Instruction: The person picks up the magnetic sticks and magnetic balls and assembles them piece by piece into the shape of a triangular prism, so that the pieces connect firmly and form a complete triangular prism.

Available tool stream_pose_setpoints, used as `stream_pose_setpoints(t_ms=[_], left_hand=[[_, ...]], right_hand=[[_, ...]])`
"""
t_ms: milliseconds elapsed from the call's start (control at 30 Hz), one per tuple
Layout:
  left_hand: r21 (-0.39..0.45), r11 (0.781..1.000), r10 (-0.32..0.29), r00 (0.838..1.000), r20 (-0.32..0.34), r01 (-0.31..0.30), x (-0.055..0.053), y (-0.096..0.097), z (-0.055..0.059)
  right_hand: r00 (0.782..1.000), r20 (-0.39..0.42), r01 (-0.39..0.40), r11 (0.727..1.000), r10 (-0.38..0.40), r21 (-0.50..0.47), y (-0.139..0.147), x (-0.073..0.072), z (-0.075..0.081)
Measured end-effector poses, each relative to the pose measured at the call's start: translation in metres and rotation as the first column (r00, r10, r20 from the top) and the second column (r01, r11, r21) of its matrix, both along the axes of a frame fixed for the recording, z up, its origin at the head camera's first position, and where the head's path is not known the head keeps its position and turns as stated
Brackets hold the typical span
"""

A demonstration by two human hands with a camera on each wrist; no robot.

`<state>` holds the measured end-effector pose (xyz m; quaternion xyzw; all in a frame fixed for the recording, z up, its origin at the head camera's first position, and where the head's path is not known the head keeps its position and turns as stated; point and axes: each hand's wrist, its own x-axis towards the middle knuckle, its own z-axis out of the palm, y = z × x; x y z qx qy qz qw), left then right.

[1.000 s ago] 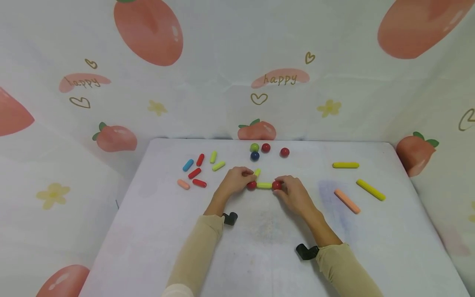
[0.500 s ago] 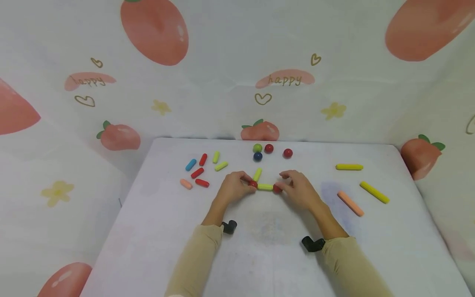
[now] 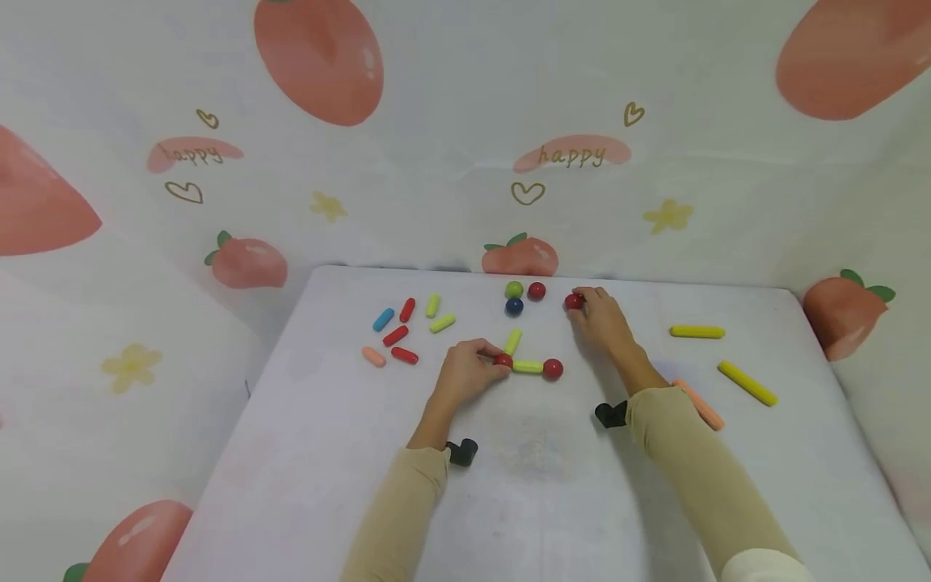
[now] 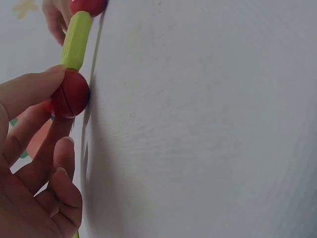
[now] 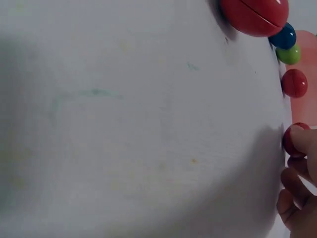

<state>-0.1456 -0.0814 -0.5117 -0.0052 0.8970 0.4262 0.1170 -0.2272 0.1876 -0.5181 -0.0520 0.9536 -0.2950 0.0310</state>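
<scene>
My left hand (image 3: 469, 373) pinches a red ball (image 4: 72, 94) between thumb and fingers, low over the white table. From that ball a short lime stick (image 3: 528, 367) runs right to a second red ball (image 3: 553, 369). Another lime stick (image 3: 513, 341) points away from the held ball toward the back. Farther back, my right hand (image 3: 604, 322) has its thumb and fingertips around a separate red ball (image 5: 294, 140) on the table. In the left wrist view, the lime stick (image 4: 77, 40) meets the held ball beside the thumb.
Behind stand a green ball (image 3: 514, 289), a dark blue ball (image 3: 514, 306) and a red ball (image 3: 537, 291). Several short sticks, including a blue one (image 3: 383, 319), lie at the left. Longer yellow sticks (image 3: 697, 331) and an orange stick (image 3: 700, 404), partly under the right sleeve, lie right.
My right hand has left the red ball at the right end of the lime stick and moved back to grip another red ball. My left hand keeps hold of its ball.
</scene>
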Motion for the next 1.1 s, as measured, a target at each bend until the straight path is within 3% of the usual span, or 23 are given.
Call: stream_pose_setpoints(t_ms=[167,300,400,533,867,1100], left_hand=[[0.002,1.000,0.025,1.000,-0.004,-0.025,0.001,0.003,0.001],[0.004,1.000,0.027,1.000,-0.004,-0.027,0.000,0.004,0.003],[-0.001,1.000,0.025,1.000,-0.003,-0.025,-0.001,0.005,0.004],[-0.008,1.000,0.018,1.000,-0.015,-0.018,-0.002,0.006,0.004],[-0.010,1.000,0.002,0.999,-0.034,-0.003,-0.001,0.009,0.005],[-0.019,1.000,-0.017,1.000,-0.025,0.017,-0.003,0.012,0.005]], right_hand=[[0.996,0.088,0.010,0.995,-0.002,-0.100,-0.009,0.006,0.002],[0.987,0.142,-0.049,0.985,0.073,-0.165,-0.022,0.012,0.012],[0.981,0.132,-0.112,0.974,0.139,-0.199,-0.032,0.015,0.019],[0.977,0.125,-0.145,0.969,0.172,-0.201,-0.038,0.017,0.024],[0.955,0.219,-0.160,0.970,0.198,-0.181,-0.038,0.020,0.020],[0.945,0.212,-0.214,0.960,0.250,-0.180,-0.028,0.022,0.016]])
